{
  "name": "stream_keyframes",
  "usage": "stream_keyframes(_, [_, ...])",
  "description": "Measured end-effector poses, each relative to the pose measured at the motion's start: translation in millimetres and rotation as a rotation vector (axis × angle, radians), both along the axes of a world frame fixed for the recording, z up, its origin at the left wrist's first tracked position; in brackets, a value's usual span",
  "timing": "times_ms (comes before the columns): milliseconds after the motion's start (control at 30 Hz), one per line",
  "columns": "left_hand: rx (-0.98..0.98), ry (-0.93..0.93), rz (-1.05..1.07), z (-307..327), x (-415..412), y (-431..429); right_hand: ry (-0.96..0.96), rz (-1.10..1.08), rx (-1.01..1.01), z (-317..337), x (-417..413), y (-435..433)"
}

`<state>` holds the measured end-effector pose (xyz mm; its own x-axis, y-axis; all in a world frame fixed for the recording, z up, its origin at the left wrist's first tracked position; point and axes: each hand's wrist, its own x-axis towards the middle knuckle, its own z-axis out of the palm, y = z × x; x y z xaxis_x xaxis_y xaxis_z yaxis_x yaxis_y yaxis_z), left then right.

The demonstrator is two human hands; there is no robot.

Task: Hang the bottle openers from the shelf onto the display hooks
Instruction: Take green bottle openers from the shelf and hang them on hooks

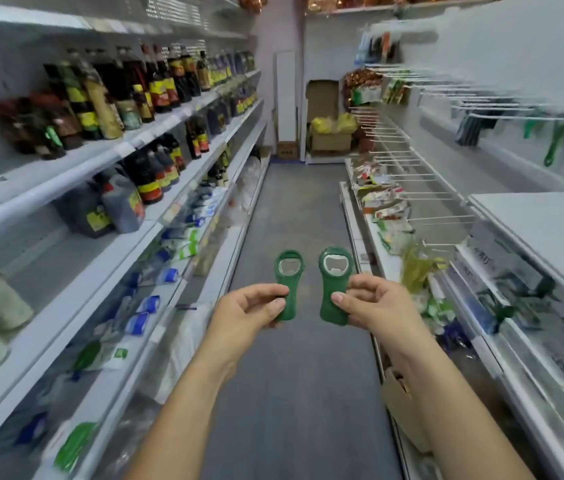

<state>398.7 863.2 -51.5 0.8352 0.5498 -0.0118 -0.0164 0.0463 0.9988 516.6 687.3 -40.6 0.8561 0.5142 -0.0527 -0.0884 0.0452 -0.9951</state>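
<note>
now both hands' fingers pinched on green openers: left hand point(251, 308) on left opener point(288, 285), right hand point(376, 301) on right opener point(335, 284)

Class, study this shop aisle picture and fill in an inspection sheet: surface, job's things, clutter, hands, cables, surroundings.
Surface: grey aisle floor.
Job's things: two green bottle openers, left opener and right opener, upright and apart; display hooks on the right wall, with green items hanging there, blurred.
Clutter: cardboard box at the aisle's far end; cardboard piece low on the right.
Hands: left hand pinches the left opener; right hand pinches the right opener.
Cables: nothing seen.
Surroundings: dark bottles on left shelves; packets on right racks.
</note>
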Motion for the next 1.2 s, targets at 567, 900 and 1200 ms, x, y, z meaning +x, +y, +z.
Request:
stream_keyframes(567, [-0.163,0.018,0.013,-30,321,216,0.017,-0.036,-0.066,-16,298,206])
stream_keyframes(900, [-0.119,0.037,-0.236,-13,527,290,0.044,-0.219,-0.067,-6,485,267])
stream_keyframes(1200, [-0.063,0.026,-0.290,-14,723,305,0.078,-0.382,-0.009,-21,657,270])
